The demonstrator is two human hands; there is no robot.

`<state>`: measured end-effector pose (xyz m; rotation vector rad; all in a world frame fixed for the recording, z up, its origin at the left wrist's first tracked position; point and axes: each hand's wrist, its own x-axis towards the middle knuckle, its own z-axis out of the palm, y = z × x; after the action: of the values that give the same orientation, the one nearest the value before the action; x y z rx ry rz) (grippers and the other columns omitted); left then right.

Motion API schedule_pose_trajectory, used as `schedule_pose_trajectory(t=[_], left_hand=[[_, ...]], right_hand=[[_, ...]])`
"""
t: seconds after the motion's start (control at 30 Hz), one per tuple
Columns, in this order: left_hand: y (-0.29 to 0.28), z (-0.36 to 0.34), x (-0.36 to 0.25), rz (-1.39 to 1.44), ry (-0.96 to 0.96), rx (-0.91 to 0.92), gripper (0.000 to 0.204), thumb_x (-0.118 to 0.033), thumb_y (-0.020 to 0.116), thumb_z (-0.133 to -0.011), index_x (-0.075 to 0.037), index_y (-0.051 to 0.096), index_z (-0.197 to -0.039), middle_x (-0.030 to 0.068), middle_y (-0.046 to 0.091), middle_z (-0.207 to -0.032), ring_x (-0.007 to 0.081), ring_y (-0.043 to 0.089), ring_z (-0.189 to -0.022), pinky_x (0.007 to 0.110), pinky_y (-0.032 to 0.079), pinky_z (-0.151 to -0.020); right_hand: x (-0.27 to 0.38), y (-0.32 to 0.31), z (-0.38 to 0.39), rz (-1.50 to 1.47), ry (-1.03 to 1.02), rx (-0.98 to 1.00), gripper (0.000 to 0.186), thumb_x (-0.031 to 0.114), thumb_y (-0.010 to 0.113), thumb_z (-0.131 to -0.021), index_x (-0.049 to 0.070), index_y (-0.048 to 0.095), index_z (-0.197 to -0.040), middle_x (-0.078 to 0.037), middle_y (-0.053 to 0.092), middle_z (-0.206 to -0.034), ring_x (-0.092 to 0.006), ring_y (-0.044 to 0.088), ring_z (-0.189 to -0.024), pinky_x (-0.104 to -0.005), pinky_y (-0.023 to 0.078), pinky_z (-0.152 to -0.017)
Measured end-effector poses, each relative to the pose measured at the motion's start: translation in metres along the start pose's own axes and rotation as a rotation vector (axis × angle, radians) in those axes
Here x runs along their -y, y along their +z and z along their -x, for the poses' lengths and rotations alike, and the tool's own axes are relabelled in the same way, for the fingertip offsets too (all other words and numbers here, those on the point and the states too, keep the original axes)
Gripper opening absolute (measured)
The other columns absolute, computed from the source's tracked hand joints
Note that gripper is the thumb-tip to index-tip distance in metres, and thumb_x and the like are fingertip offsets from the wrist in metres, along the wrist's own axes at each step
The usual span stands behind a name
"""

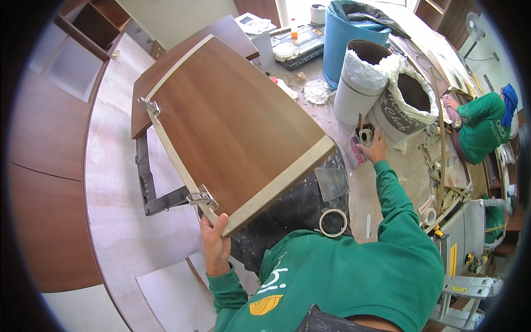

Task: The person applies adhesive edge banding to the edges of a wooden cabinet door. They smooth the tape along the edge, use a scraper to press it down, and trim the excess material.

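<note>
In my left hand (216,241) is the lower corner of a brown wooden cabinet door (238,116). My thumb lies on its face and the fingers curl behind the edge. Pale tape-like strips border the door, and two metal hinges, one lower (202,198) and one upper (149,107), sit on its left edge. My right arm stretches ahead, and my right hand (376,148) is closed around the side of a small open can (359,157) with a reddish label. A thin stick stands at the can's mouth. Close to my body is a roll of tape (333,222).
Behind the can stand a white bag-lined bin (362,88), a second lined bin (395,124) and a blue barrel (343,44). A dark frame (145,177) supports the door's underside. Another person in green (484,127) sits at the right, near a ladder (470,286).
</note>
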<state>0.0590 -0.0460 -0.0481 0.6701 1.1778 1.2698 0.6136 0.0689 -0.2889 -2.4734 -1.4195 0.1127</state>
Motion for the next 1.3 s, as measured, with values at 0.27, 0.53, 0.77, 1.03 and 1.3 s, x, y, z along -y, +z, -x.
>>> schedule_pose_trajectory(t=[0.27, 0.53, 0.77, 1.03, 1.3], left_hand=[[-0.032, 0.011, -0.02, -0.047, -0.015, -0.071, 0.054, -0.012, 0.071, -0.091, 0.002, 0.044, -0.135, 0.0048, 0.057, -0.099, 0.018, 0.062, -0.092, 0.035, 0.054, -0.086], [-0.093, 0.007, 0.003, 0.107, 0.027, -0.082, 0.069, -0.039, 0.061, -0.097, 0.004, 0.037, -0.146, 0.0181, 0.054, -0.139, 0.028, 0.055, -0.125, 0.043, 0.045, -0.106], [-0.078, 0.009, 0.01, 0.474, 0.076, 0.033, 0.081, -0.059, 0.047, -0.099, 0.001, 0.031, -0.151, 0.0167, 0.046, -0.149, 0.0301, 0.046, -0.136, 0.046, 0.036, -0.114], [-0.128, 0.005, 0.034, -0.064, 0.36, -0.348, 0.031, -0.028, 0.049, -0.107, -0.003, 0.061, -0.093, 0.009, 0.068, -0.101, 0.0158, 0.062, -0.101, 0.027, 0.048, -0.085], [-0.052, 0.03, -0.019, -1.005, 1.046, -0.249, 0.05, -0.041, 0.056, -0.1, 0.002, 0.064, -0.125, 0.0167, 0.06, -0.127, 0.0283, 0.058, -0.114, 0.041, 0.045, -0.1]], right_hand=[[0.034, -0.075, 0.047, -0.552, -0.244, -0.093, 0.058, 0.04, 0.075, -0.086, 0.001, 0.062, -0.127, -0.016, 0.063, -0.127, -0.0315, 0.06, -0.117, -0.0403, 0.046, -0.102], [0.071, -0.146, 0.16, -0.824, -0.182, 0.319, 0.033, 0.029, 0.079, -0.086, 0.003, 0.07, -0.104, -0.008, 0.068, -0.095, -0.0167, 0.065, -0.084, -0.0326, 0.052, -0.074], [0.083, -0.151, 0.226, -0.622, -0.216, 0.712, 0.027, 0.021, 0.075, -0.085, 0.002, 0.066, -0.101, -0.006, 0.062, -0.081, -0.0143, 0.057, -0.072, -0.0315, 0.047, -0.065], [0.071, -0.172, 0.204, -0.899, -0.024, 0.537, 0.018, 0.007, 0.062, -0.092, 0.002, 0.066, -0.109, 0.001, 0.065, -0.089, -0.0066, 0.057, -0.075, -0.0236, 0.046, -0.067], [0.105, -0.219, 0.198, -1.223, -0.009, 0.28, 0.015, 0.012, 0.062, -0.096, 0.001, 0.063, -0.107, -0.001, 0.064, -0.086, -0.0061, 0.056, -0.073, -0.0202, 0.043, -0.065]])
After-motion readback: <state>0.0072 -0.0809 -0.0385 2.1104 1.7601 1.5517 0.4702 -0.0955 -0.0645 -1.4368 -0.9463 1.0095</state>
